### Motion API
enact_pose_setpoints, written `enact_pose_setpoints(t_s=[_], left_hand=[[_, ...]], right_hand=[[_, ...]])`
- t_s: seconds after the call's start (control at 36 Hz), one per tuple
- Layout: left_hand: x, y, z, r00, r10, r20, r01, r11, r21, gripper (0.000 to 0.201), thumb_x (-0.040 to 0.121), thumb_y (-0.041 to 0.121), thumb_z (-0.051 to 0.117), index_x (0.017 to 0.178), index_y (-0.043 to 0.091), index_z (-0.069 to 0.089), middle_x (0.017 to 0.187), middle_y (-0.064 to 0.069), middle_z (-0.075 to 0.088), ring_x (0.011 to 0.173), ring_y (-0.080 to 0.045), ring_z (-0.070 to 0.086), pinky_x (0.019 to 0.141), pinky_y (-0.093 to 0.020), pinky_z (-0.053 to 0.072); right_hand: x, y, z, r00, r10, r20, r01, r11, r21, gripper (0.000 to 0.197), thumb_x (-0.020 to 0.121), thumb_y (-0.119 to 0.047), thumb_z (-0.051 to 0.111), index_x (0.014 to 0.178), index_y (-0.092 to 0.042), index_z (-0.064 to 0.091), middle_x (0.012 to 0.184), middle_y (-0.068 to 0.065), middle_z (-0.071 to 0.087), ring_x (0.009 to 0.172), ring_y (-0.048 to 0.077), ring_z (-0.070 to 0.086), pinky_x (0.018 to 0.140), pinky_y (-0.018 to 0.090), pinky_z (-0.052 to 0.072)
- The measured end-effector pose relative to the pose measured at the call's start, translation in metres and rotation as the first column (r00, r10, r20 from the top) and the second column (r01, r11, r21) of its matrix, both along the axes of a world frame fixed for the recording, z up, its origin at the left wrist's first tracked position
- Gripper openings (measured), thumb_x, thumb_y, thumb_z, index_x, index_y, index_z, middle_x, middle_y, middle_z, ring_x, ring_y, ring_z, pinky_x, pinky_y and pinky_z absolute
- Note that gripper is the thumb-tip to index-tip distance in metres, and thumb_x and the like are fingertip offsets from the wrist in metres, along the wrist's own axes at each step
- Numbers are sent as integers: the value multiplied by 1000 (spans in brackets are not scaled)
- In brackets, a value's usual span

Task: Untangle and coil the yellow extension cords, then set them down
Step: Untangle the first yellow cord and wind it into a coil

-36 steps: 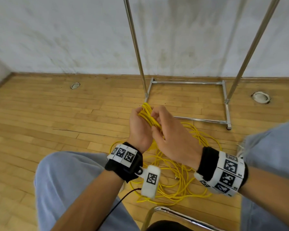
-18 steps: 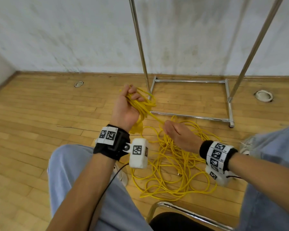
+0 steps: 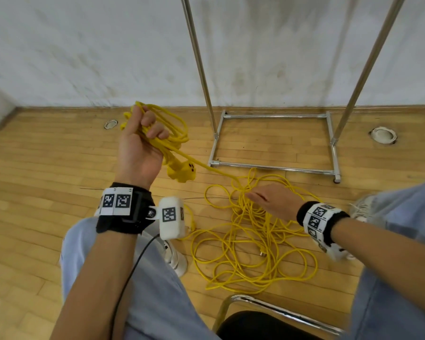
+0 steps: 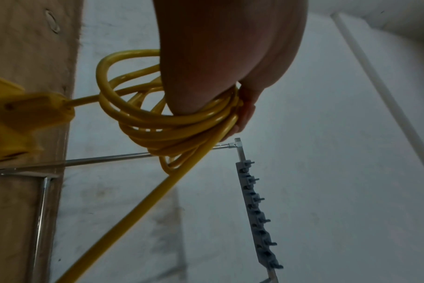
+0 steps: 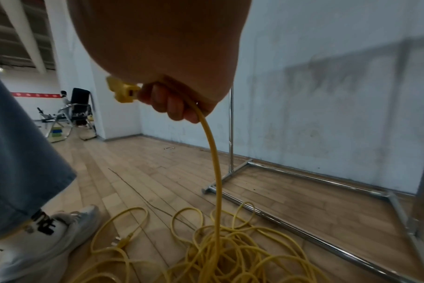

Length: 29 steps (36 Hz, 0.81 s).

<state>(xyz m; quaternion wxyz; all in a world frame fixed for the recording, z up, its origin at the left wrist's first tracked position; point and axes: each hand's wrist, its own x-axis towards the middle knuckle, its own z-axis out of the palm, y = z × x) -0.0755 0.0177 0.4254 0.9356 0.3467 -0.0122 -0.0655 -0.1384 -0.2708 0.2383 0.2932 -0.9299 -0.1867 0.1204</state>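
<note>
My left hand (image 3: 139, 146) is up at ten o'clock, fingers (image 3: 157, 132) curled round a small coil of yellow cord (image 3: 174, 128). A yellow socket block (image 3: 182, 171) hangs just under it. One cord line runs down to my right hand (image 3: 272, 201), whose fingers (image 5: 172, 103) pinch it above the messy cord pile (image 3: 250, 241) on the floor (image 3: 35, 168). I can read no words anywhere, only black-and-white square codes on my wrist bands (image 3: 117, 201).
</note>
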Motion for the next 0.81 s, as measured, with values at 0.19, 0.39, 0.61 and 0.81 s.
enact_pose_setpoints(t_s=[0.19,0.39,0.61,0.81], left_hand=[[-11,-17,-8,1000,5,-8,-3,981,196,21,110,30,43,98,17,56,70,9,41,53,-6,35,56,-22,36],[-24,-45,-13,990,-118,-76,131,971,201,20,109,27,43,98,15,55,69,8,40,52,-6,36,55,-21,39],[-36,-60,-16,939,-328,-104,337,938,81,22,110,27,38,100,14,54,70,8,40,53,-5,38,57,-21,39],[-42,-69,-16,933,-339,-121,357,910,209,19,109,25,40,100,12,52,68,8,39,51,-5,37,54,-20,36]], right_hand=[[6,-1,-4,965,-15,-262,-50,970,-239,37,110,-44,37,89,-20,57,88,0,58,80,20,55,73,37,43],[-4,42,43,934,156,-320,-75,965,251,36,96,-50,67,119,-23,63,103,-3,75,96,9,69,90,28,53],[0,64,57,957,-153,-246,236,906,353,40,98,-50,63,124,-19,56,127,1,61,100,21,67,87,37,53],[8,30,62,917,-366,-161,376,926,32,50,86,-67,68,91,-17,60,78,-5,59,72,18,57,61,29,44]])
